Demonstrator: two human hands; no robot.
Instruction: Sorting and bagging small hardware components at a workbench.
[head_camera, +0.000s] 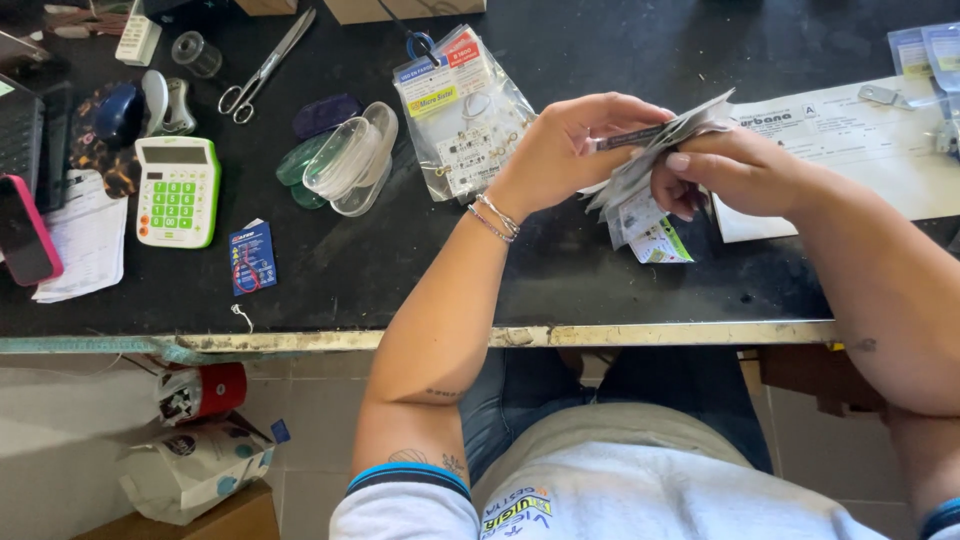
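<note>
Both hands up over table (600, 300) edge: left hand (570, 150) & right hand (735, 170) pinching 1 fanned stack of small packets (645, 190), fingers closed on it. Step looks like sorting thru; next calls for thumb to peel 1 off w/o dropping rest. Calculator (177, 190) far left

Both hands grip a fanned stack of small packets (640, 190) above the black table (420, 280): the left hand (570, 150) pinches its upper edge, the right hand (735, 170) holds it from the other side. A clear packet bundle (462, 115) lies just beyond the left hand, a printed sheet (850, 140) under the right.
</note>
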